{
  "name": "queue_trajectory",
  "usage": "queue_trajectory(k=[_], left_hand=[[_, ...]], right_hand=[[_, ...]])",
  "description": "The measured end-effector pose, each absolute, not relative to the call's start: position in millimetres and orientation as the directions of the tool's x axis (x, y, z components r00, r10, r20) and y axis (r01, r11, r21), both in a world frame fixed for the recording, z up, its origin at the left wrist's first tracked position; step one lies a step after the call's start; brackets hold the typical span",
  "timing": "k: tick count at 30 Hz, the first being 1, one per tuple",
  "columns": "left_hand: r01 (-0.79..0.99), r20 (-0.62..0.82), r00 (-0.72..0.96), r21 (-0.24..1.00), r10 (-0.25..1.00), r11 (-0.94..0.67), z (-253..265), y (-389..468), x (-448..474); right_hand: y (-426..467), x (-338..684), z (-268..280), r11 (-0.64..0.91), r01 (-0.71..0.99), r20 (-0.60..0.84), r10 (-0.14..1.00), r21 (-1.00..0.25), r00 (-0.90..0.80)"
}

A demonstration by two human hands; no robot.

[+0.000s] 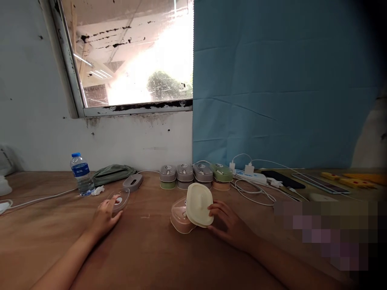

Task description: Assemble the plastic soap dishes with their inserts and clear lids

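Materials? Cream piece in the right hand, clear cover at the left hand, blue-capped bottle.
Cream piece: likely molded plastic, matte; even color, rounded edges, no sharp glare.
Clear cover: probably glossy hard plastic, glass not ruled out; brown shows through and its rim catches light.
Bottle: likely thin glossy plastic; see-through body with highlights.

brown table (145,257) | water bottle (81,177) | green pouch (115,174) | row of lidded boxes (202,172) | pink box (180,222) | power strip (253,177)

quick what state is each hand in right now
Left hand: touching a clear, oval plastic piece; grip cannot be told.
Right hand: closed on the edge of a cream, rounded-square plastic lid.
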State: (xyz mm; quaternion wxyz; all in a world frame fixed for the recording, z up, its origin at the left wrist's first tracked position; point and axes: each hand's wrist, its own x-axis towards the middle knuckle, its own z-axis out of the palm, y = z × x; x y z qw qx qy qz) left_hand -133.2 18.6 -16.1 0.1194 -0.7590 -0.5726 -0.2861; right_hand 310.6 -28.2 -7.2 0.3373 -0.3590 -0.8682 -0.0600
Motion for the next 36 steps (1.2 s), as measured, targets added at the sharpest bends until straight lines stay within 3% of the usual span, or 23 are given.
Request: queue_trajectory(k=[5, 12, 25, 36], left_hand=[[0.902, 0.441, 0.202, 0.265, 0.875, -0.342, -21, 19, -161], [0.849, 0.381, 0.212, 0.385, 0.9, -0.362, -14, 15, -167], [0.862, 0.382, 0.203, 0.368, 0.902, -0.35, -9, 21, -167], [0.907, 0.375, 0.205, 0.275, 0.904, -0.32, -6, 15, -163]], right_hand=[[-29, 312, -7, 0.727, 0.672, 0.632, 0.587, -0.139, -0.505], [-28, 314, -5, 0.706, 0.692, 0.635, 0.606, -0.152, -0.478], [-29, 312, -3, 0.71, 0.68, 0.631, 0.615, -0.183, -0.473], [-29, 311, -2, 0.695, 0.689, 0.629, 0.632, -0.204, -0.452]])
